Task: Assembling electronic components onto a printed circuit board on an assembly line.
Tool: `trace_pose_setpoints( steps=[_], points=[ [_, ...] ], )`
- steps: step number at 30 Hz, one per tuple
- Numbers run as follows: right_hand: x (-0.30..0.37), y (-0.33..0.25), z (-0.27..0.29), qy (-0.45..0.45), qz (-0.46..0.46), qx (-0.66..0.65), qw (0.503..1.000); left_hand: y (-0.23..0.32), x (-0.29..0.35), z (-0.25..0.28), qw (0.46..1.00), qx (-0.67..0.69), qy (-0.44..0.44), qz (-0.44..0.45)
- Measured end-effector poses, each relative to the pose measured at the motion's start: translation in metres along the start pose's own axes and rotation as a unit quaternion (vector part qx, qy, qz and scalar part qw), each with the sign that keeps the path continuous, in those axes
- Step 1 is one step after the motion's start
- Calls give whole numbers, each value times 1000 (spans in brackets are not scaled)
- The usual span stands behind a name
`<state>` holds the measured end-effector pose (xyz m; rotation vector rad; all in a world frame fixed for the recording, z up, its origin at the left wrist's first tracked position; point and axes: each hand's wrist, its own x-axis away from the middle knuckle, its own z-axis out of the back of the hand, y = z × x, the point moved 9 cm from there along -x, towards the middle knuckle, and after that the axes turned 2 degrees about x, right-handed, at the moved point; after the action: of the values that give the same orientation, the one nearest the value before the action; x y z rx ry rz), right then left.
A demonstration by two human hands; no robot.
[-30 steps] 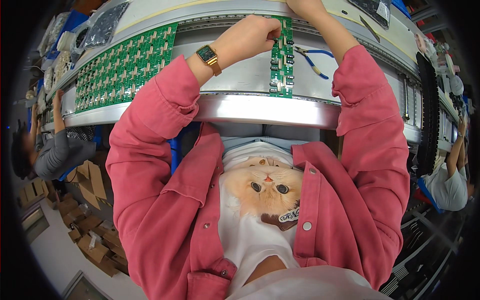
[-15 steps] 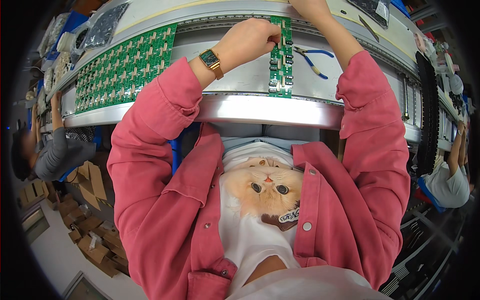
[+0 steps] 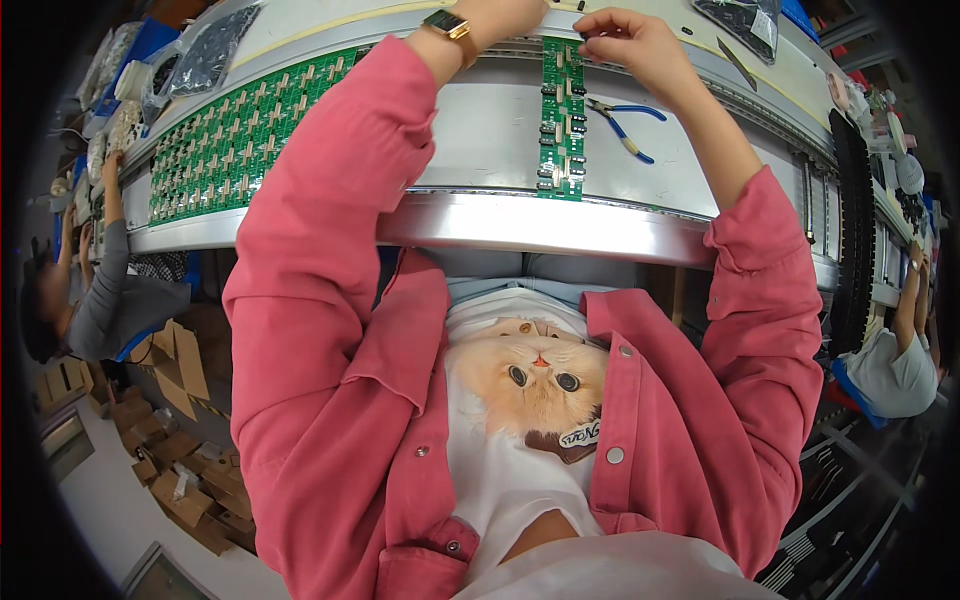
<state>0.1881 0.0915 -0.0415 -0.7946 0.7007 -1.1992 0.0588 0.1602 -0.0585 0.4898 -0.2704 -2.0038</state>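
Observation:
A narrow green circuit board [image 3: 562, 125] with black components lies across the metal rails in front of me. Just above its far end, my right hand [image 3: 640, 48] pinches a small black component [image 3: 583, 37] between thumb and fingertips. My left hand [image 3: 503, 17] reaches beyond the far rail, up and left of the board. Its fingertips are partly cut off by the picture's top edge, so what they touch is hidden. Side cutters [image 3: 622, 133] with blue and cream handles lie just right of the board.
Several green boards [image 3: 245, 135] fill the rails at left, partly behind my left sleeve. A metal front rail [image 3: 540, 220] bounds the near side. A thin metal tool [image 3: 737, 65] and a dark plastic bag [image 3: 745, 22] lie far right. Co-workers sit at both sides.
My left hand has left the narrow board and moved up past the far rail. My right hand has come back toward the board's far end, with a small black component in its fingers.

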Motion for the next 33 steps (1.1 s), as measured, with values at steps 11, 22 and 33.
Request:
trace_pose_setpoints(
  steps=[11,22,33],
  points=[
    [19,11,-10,-7,57,4,998,19,-25,1,988,-29,131,-74],
    [26,-10,-24,-5,130,207,970,7,-29,-3,990,-9,108,-96],
    [20,-10,-30,-39,144,224,963,4,-30,3,989,16,117,-88]
  ],
)
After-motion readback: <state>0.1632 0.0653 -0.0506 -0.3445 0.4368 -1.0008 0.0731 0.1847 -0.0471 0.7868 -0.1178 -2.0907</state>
